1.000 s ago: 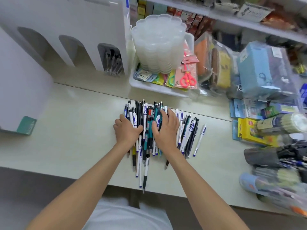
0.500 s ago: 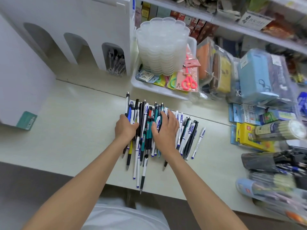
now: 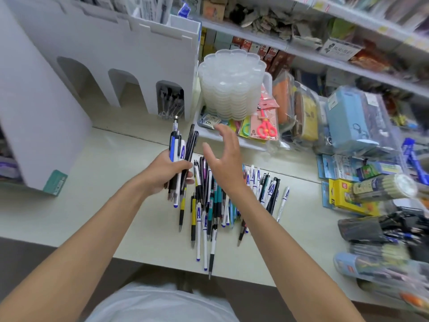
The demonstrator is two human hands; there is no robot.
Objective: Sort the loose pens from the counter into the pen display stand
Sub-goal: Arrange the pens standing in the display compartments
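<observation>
Left hand (image 3: 162,174) grips pens (image 3: 181,145) above pale shop counter (image 3: 104,194).

Black, blue, white pens (image 3: 210,205) — cream counter (image 3: 104,182) — white stand (image 3: 139,66)

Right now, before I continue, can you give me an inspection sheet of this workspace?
Surface: pale counter, partly covered.
Job's things: pens piled loose on the counter; a bundle held above it; white stand behind, its right arch holding a few more.
Clutter: stacked clear boxes and scissors in a tray; packets at right.
Hands: left hand grips the bundle; right hand open above the pile.
Cables: nothing seen.
Surroundings: stocked shelves behind.
</observation>
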